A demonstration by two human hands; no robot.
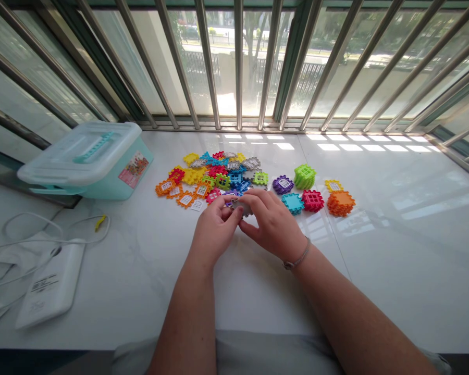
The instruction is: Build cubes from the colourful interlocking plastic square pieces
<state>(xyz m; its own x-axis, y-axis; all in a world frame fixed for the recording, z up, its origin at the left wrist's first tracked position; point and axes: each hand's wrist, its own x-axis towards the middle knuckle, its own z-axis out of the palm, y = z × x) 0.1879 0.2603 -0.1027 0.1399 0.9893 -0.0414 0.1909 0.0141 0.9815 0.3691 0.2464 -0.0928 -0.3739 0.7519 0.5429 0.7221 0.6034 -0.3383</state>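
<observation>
Between both hands is a grey notched building tile [243, 208], held above the white surface. My left hand [216, 221] pinches its left side with thumb and fingers. Across the top and right edge curl the fingers of my right hand [271, 221], covering part of it. Just beyond the hands spreads a loose heap of coloured tiles [193, 176], some with window patterns. To the right stand stacks sorted by colour: purple [283, 184], green [305, 176], light blue [293, 203], red [312, 200] and orange [341, 203]. A yellow window tile [333, 185] lies behind the orange stack.
A turquoise lidded box [89, 161] stands at the back left. Nearer on the left lie a white power bank [52, 286] and a looped white cable [107, 229]. Metal window bars [238, 67] rise along the far edge of the white surface [406, 250].
</observation>
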